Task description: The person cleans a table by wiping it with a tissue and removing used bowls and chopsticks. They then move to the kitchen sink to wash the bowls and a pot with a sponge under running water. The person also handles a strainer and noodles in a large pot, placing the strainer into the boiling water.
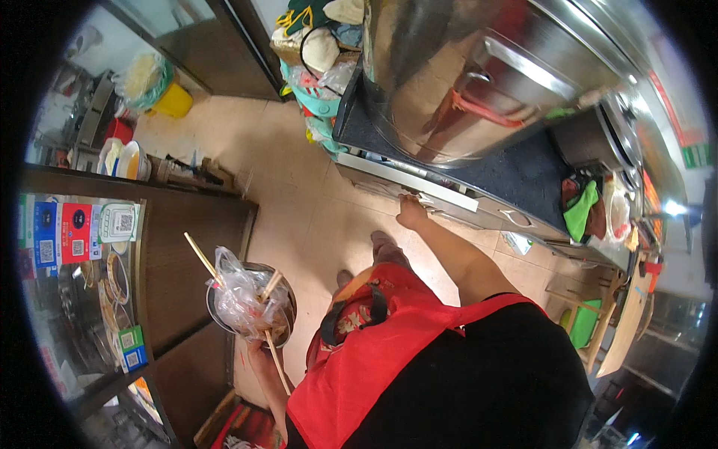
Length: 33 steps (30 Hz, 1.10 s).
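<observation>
My left hand holds a round metal pot by its near side, mostly beneath the rim. Crumpled clear plastic bags fill the pot, and wooden sticks poke out of it. Ahead, my right hand is curled at the handle of a drawer under the black countertop. That drawer stands partly open, with items inside that I cannot make out. A red apron covers my front.
A large stainless steel vessel stands on the counter, beside a dark pot and a green cloth. A brown cabinet borders the left. Beyond are a yellow bin and stacked bags and cloths. A wooden chair is at right.
</observation>
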Tool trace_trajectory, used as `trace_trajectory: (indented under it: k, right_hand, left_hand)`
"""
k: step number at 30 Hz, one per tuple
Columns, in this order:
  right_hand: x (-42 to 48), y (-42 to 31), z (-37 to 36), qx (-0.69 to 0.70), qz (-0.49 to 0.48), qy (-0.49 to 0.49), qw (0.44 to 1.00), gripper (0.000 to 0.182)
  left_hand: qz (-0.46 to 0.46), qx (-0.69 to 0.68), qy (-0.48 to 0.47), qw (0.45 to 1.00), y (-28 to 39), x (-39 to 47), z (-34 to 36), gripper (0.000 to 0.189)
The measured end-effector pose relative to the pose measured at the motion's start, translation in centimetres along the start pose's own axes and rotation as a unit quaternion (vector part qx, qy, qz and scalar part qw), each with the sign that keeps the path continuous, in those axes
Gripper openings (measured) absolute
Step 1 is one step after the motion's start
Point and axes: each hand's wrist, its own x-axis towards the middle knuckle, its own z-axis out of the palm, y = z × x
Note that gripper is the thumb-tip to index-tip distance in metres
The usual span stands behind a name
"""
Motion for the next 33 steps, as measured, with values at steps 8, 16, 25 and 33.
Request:
trace_trajectory:
  k: [8, 16, 25, 33]
  right_hand:
    - [-4.0, -0.6, -2.9, 0.027, -0.204, -0.194, 0.959, 0.050]
    - [-1.9, 5.8, -6.1, 0.061, -0.090, 0.147, 0.983, 0.042]
    - [2.8, 3.7, -7.1, -0.112, -0.033, -0.062, 0.991, 0.065]
    - [4.5, 4.8, -4.1, -0.081, -0.195, 0.086, 0.974, 0.049]
  left_hand:
    - [-0.023, -0.017, 0.067, 0.997, -3.4, -0.5, 6.3, 0.036]
    - [-0.022, -0.074, 0.100, 0.992, -6.2, -2.1, 3.9, 0.044]
    - [0.021, -0.142, 0.169, 0.975, -8.1, -7.5, 3.7, 0.050]
    - [0.076, -0.136, 0.239, 0.958, -10.4, -12.4, -1.9, 0.052]
